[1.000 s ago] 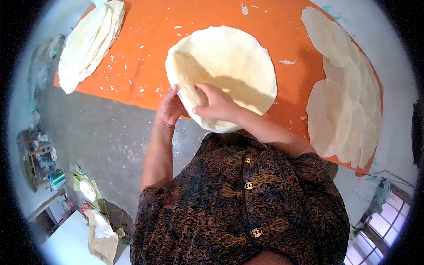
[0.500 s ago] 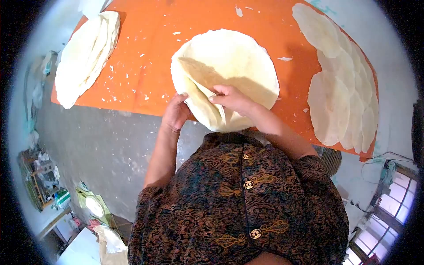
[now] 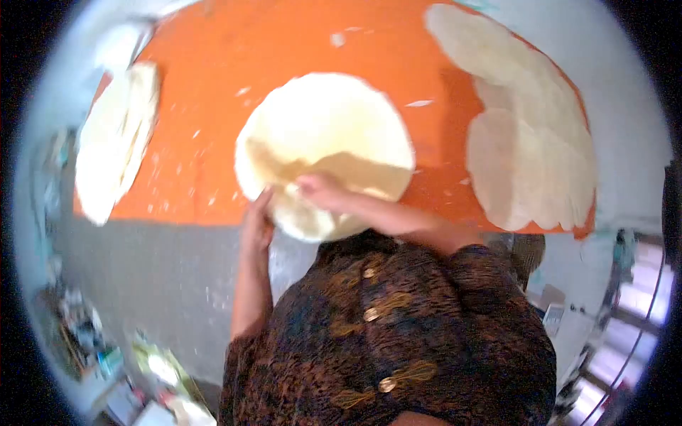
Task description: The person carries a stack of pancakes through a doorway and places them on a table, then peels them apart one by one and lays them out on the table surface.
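Observation:
A round stack of thin pale sheets (image 3: 334, 113) lies on the orange table (image 3: 206, 128), its near edge reaching past the table's front edge. My left hand (image 3: 261, 216) is at the stack's near left rim, with the fingers closed on the edge of the sheets. Over the lower left part of the stack is my right hand (image 3: 320, 192), its fingers drawn together and blurred by motion; what it pinches, if anything, cannot be made out. Shadows of the arm and head fall across the sheets.
Overlapping thin round sheets (image 3: 533, 142) cover the table's right end. A folded pile of pale sheets (image 3: 117, 145) lies at the left end. White scraps are scattered on the orange surface. Cluttered items stand at the lower left, and a window (image 3: 632, 312) is at the lower right.
The view has shifted, blurring the picture. The fold that stood up in the top sheet now looks flatter, and my right hand has closed and moved towards the stack's lower left.

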A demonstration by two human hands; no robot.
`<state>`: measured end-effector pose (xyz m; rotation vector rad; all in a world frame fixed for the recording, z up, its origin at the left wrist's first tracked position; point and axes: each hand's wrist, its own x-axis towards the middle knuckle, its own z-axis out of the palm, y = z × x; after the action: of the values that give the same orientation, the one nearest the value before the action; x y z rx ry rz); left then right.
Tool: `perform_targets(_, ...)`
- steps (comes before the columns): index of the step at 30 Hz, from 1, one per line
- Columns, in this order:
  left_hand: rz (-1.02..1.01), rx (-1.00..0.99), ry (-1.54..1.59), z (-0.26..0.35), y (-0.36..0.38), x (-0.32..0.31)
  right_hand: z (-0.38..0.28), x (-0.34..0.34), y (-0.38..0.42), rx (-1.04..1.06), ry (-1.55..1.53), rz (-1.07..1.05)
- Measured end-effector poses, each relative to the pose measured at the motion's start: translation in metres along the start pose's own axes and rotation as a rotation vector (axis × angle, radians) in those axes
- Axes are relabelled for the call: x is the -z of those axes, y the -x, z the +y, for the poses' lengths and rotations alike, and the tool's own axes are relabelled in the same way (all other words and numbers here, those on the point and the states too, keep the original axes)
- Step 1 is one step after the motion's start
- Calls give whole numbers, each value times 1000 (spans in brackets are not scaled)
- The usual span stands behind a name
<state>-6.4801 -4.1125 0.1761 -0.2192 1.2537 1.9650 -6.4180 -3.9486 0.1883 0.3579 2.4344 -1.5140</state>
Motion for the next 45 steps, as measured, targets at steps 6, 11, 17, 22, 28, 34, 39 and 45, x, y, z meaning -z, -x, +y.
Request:
perform_targets(6,75,114,85,-17,-20,36,18,100,-17,210,24,304)
perform_targets(11,128,103,34,-18,-11,25,11,304,53,130,267,619)
perform_targets(17,103,85,59,-26,-17,37,101,461,188,177,614,1014)
perform_targets(22,87,84,32,-21,-10,25,283,493,232,-355,-211,1180)
perform_targets(28,34,59,27,-22,-11,27,278,376,163,-516,425,1351)
perform_targets(34,-60,31,118,-11,3,15,86,167,61,115,39,625)
perform_targets(39,-201,-19,233,-1,10,8,-11,21,33,332,137,128)
perform_targets(45,-245,115,203,4,13,12,-23,1,24,238,153,55)
